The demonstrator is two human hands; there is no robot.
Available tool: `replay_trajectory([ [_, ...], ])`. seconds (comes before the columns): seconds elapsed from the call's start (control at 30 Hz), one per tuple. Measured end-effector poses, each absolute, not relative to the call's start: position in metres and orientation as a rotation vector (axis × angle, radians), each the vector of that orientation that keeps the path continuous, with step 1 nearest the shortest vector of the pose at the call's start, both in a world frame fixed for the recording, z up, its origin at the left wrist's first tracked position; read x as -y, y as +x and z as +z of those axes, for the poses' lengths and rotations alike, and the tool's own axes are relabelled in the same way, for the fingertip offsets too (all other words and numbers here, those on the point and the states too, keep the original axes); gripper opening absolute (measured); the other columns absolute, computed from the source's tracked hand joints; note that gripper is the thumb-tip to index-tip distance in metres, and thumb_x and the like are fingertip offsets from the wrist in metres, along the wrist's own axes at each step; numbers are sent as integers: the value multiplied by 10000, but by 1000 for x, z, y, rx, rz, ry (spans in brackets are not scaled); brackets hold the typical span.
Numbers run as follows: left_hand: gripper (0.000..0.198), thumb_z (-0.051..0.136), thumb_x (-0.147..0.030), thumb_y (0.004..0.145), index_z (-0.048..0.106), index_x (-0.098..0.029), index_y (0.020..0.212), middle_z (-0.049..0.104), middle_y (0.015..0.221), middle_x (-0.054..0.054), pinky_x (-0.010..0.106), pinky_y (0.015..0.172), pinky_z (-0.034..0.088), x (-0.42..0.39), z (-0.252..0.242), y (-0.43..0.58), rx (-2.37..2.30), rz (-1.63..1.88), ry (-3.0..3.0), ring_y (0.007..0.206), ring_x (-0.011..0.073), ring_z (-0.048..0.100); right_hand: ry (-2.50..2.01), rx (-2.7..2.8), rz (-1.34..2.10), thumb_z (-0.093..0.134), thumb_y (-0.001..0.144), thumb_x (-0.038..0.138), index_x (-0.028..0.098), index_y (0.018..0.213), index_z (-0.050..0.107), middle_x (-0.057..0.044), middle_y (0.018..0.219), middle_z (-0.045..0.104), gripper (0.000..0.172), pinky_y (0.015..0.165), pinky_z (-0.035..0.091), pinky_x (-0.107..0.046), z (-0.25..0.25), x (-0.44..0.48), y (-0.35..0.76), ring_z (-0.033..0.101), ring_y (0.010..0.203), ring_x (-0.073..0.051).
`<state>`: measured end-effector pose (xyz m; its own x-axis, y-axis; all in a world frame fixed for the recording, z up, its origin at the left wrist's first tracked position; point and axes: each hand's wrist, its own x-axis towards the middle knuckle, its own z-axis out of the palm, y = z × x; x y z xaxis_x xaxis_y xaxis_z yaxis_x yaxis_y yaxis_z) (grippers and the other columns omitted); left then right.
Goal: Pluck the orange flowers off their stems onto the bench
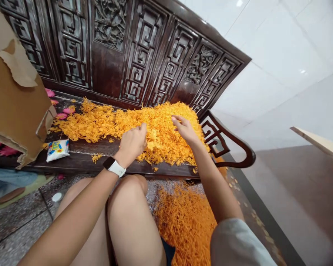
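A long heap of yellow-orange artificial flower pieces (169, 147) covers much of the dark wooden bench seat. Over the front of this heap is my left hand (133, 143), with a white-strapped watch (115, 167) on its wrist. Its fingers are curled closed, and their tips are turned away from view. A brighter yellow piece (153, 140) shows just beside them; whether the hand grips it I cannot tell. To the right, my right hand (184, 129) hovers above the heap, its fingers apart and nothing visible in them.
A carved bench back (108, 70) rises behind the heap, with a curved armrest (246, 155) at right. On the left stand a torn cardboard box (13, 96) and a small white packet (57, 149). Orange stringy pieces (185, 218) pile on the floor. Another person's foot (13, 194) is lower left.
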<state>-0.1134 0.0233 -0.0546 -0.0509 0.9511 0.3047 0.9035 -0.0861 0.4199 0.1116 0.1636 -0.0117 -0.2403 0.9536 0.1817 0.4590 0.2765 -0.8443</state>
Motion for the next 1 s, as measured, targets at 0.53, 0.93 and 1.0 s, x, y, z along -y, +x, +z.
replay_trajectory([
  [0.53,936,810,-143,811,414,-156,1659,677,1072,93,374,924,529,-64,-78,-110,-1356,1496,1456,959,231,634,-950,1489,1222,752,948,330,219,823,647,11,733,575,198,580,464,-262,-38,-112,102,497,605,-95],
  [0.93,670,804,-222,897,612,-154,1535,703,889,31,240,740,504,-63,-69,-106,-1071,1693,1282,788,134,587,-971,1743,1303,733,946,602,251,1152,682,-62,1075,661,410,626,529,-276,-35,-75,86,618,818,-152],
  [1.0,729,826,-230,886,577,-165,1569,723,913,41,235,727,506,-63,-70,-103,-1060,1686,1236,784,131,599,-951,1810,1233,840,874,529,248,1184,675,-48,1045,657,450,648,531,-270,-39,-67,76,613,834,-151],
])
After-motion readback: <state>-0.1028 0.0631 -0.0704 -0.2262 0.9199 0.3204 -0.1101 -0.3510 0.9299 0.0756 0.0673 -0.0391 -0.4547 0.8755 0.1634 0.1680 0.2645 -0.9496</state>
